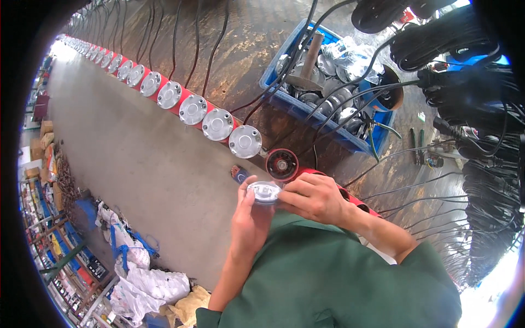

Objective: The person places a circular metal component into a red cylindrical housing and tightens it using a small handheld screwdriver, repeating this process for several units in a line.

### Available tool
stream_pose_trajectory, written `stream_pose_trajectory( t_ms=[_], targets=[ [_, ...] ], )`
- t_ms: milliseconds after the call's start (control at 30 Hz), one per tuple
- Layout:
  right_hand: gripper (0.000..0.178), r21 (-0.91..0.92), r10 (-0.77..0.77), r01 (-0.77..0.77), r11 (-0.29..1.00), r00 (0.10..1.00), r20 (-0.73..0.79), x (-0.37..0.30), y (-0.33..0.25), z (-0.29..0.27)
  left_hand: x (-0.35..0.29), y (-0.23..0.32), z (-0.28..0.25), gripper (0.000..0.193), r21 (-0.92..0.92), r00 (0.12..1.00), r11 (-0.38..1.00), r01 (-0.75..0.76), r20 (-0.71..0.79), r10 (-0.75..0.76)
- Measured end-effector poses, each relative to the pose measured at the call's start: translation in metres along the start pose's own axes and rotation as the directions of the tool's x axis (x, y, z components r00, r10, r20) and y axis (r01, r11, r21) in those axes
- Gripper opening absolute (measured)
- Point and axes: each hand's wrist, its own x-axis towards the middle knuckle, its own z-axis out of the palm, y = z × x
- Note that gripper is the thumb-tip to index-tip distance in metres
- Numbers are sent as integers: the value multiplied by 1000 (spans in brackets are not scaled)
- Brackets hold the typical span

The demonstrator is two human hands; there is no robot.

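Left hand [248,221] and right hand [320,201] together, clamped on round disc [264,192] from opposite edges, presumably for steadiness; open red cylinder [282,164] nearby.

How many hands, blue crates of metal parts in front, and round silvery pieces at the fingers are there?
Hands: 2 (left hand, right hand)
Blue crate of metal parts: 1
Round silvery piece at the fingers: 1
Total: 4
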Motion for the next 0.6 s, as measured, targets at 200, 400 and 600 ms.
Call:
stream_pose_trajectory(
  t_ms=[200, 400, 600],
  targets=[
    [33, 136, 151, -159, 978, 986, 67, -3, 1, -25, -6, -8, 11, 46, 246, 990, 961, 124, 37, -137],
    [21, 507, 736, -782, 363, 574, 360, 9, 38, -38, 14, -17, 13, 62, 941, 863, 143, -305, 210, 459],
    [33, 412, 707, -815, 407, 567, 423, 10, 64, -17, 45, -29, 6, 97, 896, 776, 87, -435, 324, 542]
  ],
)
